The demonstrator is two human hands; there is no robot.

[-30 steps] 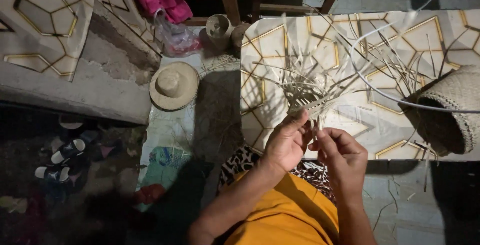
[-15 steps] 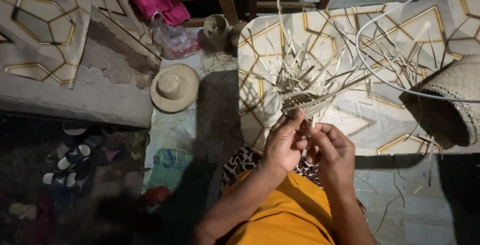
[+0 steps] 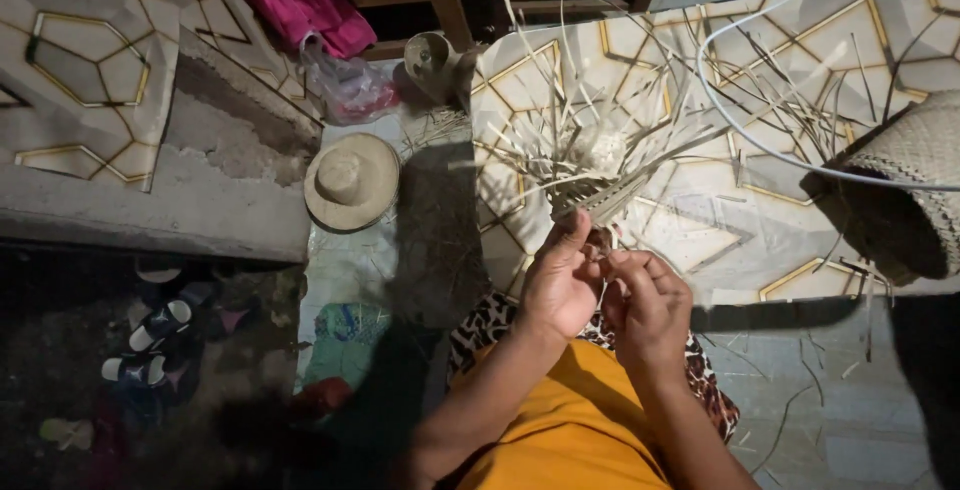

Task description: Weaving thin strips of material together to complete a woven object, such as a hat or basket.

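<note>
Half-woven straw piece (image 3: 590,165): pale, flat strips interlaced at a small dense centre, loose ends splaying outward in all directions like spokes, some bent, several long ones running toward 2 o'clock. Head view: it sits above the patterned mat (image 3: 760,220), at 12 o'clock from both hands. Left hand (image 3: 562,280) closed, thumb up, pinching the lower strips at the weave's edge. Right hand (image 3: 645,305) just beside it at 3 o'clock, fingers curled on thin strands; the two hands touch. Straw hat (image 3: 350,182) lies at 9 o'clock, well apart. Woven basket (image 3: 915,185) at 3 o'clock. White cord (image 3: 745,125) loops across the mat.
</note>
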